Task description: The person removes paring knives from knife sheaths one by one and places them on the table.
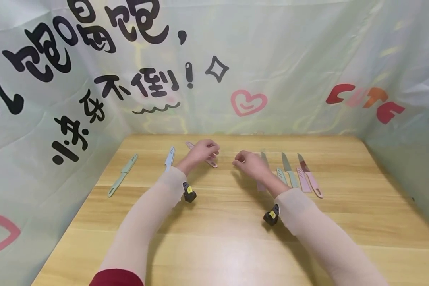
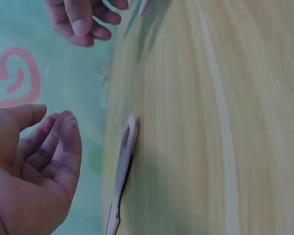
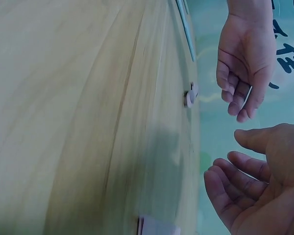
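Note:
My left hand hovers over a pink sheathed knife at the back of the table, its fingers loosely bent around nothing. In the left wrist view the handle of this knife lies on the wood, apart from the hand. My right hand is raised to the right of it, thumb and fingers relaxed and bare. Partly hidden behind that hand and wrist are a knife blade and a pale purple sheath. The right wrist view shows the two hands facing each other with a gap between.
Right of my right hand lie a green knife, a green sheath, a pink knife and a pink sheath. On the left are a sheathed green knife and a blue one. A printed curtain encloses the table.

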